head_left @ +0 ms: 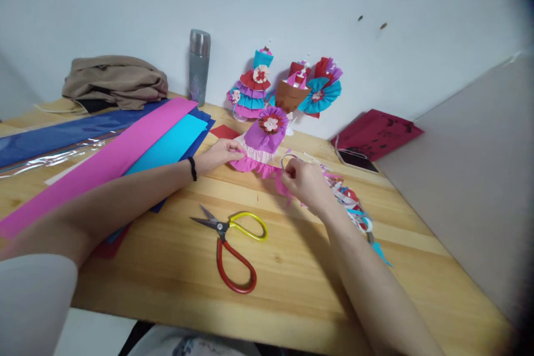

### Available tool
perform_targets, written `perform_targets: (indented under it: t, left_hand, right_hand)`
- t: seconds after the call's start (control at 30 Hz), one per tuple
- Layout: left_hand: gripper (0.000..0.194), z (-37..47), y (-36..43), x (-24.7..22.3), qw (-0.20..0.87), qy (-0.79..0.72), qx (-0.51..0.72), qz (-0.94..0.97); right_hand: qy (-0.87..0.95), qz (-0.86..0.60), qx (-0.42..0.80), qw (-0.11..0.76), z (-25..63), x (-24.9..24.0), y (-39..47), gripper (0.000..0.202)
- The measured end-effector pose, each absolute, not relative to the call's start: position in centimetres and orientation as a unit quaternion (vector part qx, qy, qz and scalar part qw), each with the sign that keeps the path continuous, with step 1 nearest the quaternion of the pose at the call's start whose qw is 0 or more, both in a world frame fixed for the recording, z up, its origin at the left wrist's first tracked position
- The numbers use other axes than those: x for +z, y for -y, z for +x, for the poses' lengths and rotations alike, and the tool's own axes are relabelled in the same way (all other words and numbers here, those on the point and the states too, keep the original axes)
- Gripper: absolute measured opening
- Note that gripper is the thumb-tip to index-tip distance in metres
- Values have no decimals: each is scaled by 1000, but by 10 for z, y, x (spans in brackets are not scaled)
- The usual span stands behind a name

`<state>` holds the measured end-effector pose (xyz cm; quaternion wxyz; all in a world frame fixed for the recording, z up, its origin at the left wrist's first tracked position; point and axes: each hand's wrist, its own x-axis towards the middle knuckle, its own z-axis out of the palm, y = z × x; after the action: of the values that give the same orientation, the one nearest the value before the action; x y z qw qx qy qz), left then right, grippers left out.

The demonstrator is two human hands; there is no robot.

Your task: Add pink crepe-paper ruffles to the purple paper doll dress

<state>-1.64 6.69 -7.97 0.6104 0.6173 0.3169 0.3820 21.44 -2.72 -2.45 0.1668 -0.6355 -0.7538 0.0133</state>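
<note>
A paper dress craft (pixel 262 144) with a purple top, cream band, pink ruffled hem and a red-and-white flower lies on the wooden table (pixel 292 267). My left hand (pixel 220 153) pinches the craft's left edge. My right hand (pixel 303 179) holds the pink hem at its right side, fingers curled, beside a small tape ring (pixel 287 158). Open scissors (pixel 231 245) with one yellow and one red handle lie in front of my hands, untouched.
Pink, cyan and blue paper sheets (pixel 137 144) spread at the left. Finished paper dresses (pixel 254 86) and a steel flask (pixel 198 67) stand by the wall. A phone (pixel 356 159), red booklet (pixel 377 132), paper scraps (pixel 354 208) and folded cloth (pixel 114 80) lie around.
</note>
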Motion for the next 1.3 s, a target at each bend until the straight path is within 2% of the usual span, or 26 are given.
perform_targets:
  t: [0.13, 0.33, 0.43, 0.57, 0.67, 0.97, 1.3]
  left_hand:
    - [8, -11, -68, -88, 576, -340, 410, 620]
    - [5, -6, -63, -87, 501, -333, 428, 674]
    - [7, -5, -58, -84, 496, -326, 420, 687]
    - [10, -3, -54, -83, 485, -332, 421, 691]
    - [12, -1, -54, -85, 492, -332, 418, 688]
    - [13, 1, -51, -84, 507, -319, 404, 691]
    - [15, -1, -55, -87, 515, -320, 404, 685]
  right_hand:
    - [761, -628, -20, 162, 213, -36, 20, 19]
    - [760, -638, -57, 112, 202, -40, 32, 13]
    - [751, -646, -51, 131, 199, -37, 37, 14]
    - [770, -617, 7, 160, 203, -36, 35, 47]
    - [789, -591, 58, 158, 205, -36, 27, 61]
    - [762, -581, 233, 166, 201, -25, 12, 61]
    - [797, -534, 241, 147, 199, -16, -1, 65]
